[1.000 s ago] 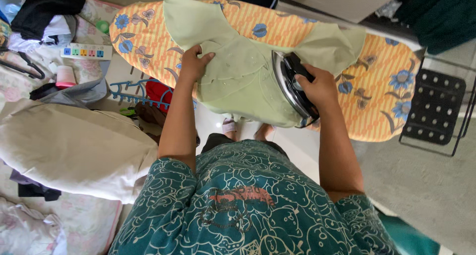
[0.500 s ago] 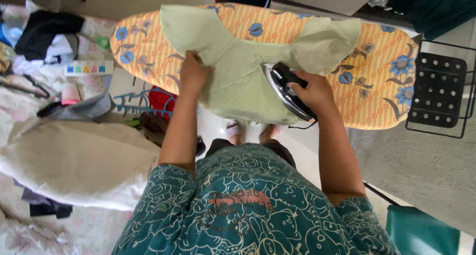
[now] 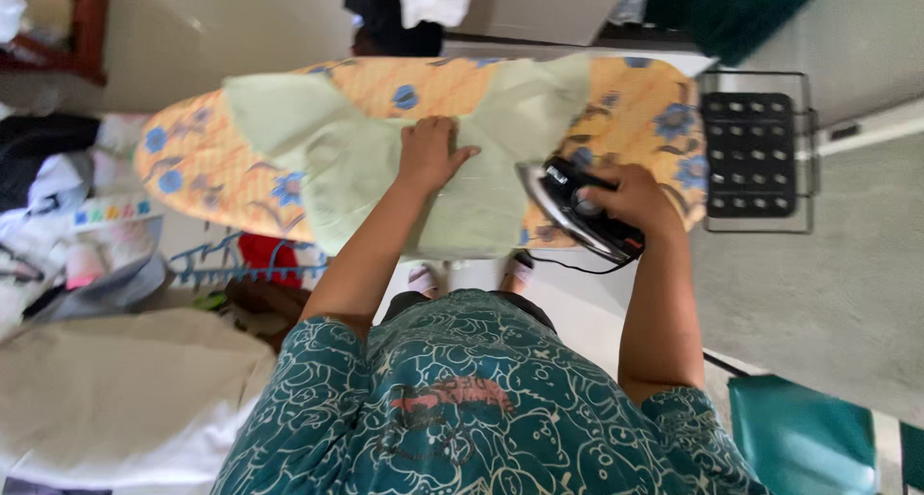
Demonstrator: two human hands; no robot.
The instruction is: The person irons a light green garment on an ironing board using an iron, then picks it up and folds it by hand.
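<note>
A pale green garment [image 3: 356,158] lies spread over an orange ironing board [image 3: 183,158] with blue flowers. My left hand [image 3: 430,153] rests flat on the middle of the garment, fingers apart. My right hand [image 3: 630,199] grips the handle of a black and silver iron [image 3: 568,209]. The iron is tilted on its side at the garment's right edge, near the board's front rim. A dark cord hangs from the iron below the board.
A black metal iron rest [image 3: 753,152] sticks out at the board's right end. Piled clothes [image 3: 43,168] and a beige bundle [image 3: 106,389] fill the left. A teal chair [image 3: 804,437] stands at lower right. Dark hanging clothes [image 3: 399,9] are behind the board.
My right hand has carried the iron rightward off the garment's middle to its right edge. My left hand has slid from the garment's left part to its centre.
</note>
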